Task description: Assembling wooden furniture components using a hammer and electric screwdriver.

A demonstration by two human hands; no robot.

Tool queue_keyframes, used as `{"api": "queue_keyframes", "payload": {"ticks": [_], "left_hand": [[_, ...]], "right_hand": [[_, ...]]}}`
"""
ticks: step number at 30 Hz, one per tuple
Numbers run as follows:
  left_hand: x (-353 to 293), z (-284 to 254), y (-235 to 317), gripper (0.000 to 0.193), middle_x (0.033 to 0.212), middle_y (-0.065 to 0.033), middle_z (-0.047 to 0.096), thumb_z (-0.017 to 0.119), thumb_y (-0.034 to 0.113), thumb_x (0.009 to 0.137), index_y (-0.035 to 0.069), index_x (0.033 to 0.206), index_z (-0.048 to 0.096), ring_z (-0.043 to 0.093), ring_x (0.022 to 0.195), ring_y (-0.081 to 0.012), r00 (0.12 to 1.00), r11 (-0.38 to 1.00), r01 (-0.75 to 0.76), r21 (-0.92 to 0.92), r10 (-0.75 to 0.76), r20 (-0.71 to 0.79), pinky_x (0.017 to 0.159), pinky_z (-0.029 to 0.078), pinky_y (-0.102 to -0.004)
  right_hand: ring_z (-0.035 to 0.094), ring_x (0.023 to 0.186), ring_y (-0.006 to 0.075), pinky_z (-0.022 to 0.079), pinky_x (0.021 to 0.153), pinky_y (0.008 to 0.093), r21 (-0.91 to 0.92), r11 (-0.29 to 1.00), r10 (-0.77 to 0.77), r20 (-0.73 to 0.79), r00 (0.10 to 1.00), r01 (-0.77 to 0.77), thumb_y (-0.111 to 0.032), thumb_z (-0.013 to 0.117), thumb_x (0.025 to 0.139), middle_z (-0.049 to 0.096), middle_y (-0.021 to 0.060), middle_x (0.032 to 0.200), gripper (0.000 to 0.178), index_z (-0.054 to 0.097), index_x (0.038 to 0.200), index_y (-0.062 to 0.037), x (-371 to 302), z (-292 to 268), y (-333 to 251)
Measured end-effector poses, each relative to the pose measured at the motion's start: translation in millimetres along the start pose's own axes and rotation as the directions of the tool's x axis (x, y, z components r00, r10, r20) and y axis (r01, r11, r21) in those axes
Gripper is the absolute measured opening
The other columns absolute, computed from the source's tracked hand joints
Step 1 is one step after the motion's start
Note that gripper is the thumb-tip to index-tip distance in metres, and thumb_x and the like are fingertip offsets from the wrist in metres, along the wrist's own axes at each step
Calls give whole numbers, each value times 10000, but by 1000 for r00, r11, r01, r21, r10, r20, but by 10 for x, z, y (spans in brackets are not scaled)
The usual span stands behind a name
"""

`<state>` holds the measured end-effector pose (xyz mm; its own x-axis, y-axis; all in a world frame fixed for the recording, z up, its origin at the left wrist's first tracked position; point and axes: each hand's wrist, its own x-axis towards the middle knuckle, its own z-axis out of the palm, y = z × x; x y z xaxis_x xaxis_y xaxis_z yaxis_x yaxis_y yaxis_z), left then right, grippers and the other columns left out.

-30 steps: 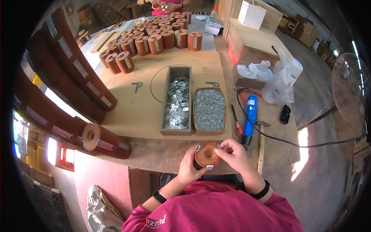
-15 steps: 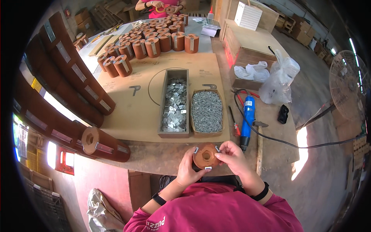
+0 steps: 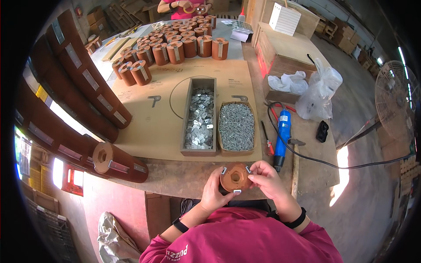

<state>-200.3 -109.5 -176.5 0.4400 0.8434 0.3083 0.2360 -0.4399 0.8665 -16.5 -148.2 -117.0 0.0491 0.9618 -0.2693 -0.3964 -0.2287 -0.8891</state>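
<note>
While the view has tipped down a little since half a second ago, so the far rows of spools (image 3: 175, 46) sit lower in the picture, the hands hold much as before. At far left, long brown rolls (image 3: 83, 87) lean along the bench (image 3: 184, 177). Past them stand a tray of metal clips (image 3: 199, 118) and a box of screws (image 3: 237, 127), then a blue power tool (image 3: 283, 131). Near the bench edge, the left hand (image 3: 215, 193) cups a brown spool (image 3: 234, 177) from its left side, fingers wrapped round it. The right hand (image 3: 267, 179) pinches a small clip at the spool's upper right rim.
</note>
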Motion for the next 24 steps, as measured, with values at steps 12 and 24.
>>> {"api": "queue_keyframes", "payload": {"ticks": [12, 24], "left_hand": [[4, -2, -29, 912, 1169, -207, 460, 843, 239, 524, -14, 1237, 334, 501, 1065, -343, 998, 995, -67, 77, 66, 10, 879, 432, -375], [1, -11, 19, 826, 1174, -198, 472, 822, 182, 526, 4, 1204, 385, 476, 1088, -357, 999, 999, -47, 1, 47, -12, 903, 413, -391]], "right_hand": [[537, 739, 163, 430, 660, 291, -804, 511, -556, -37, 831, 305, -115, 560, 840, 574, 54, 814, 136, 543, 914, -2, 146, 94, -207], [396, 1157, 303, 323, 931, 431, -905, -97, -346, 420, 839, 414, -341, 522, 839, 435, 102, 1283, 486, 476, 1195, -14, 68, 224, -226]]}}
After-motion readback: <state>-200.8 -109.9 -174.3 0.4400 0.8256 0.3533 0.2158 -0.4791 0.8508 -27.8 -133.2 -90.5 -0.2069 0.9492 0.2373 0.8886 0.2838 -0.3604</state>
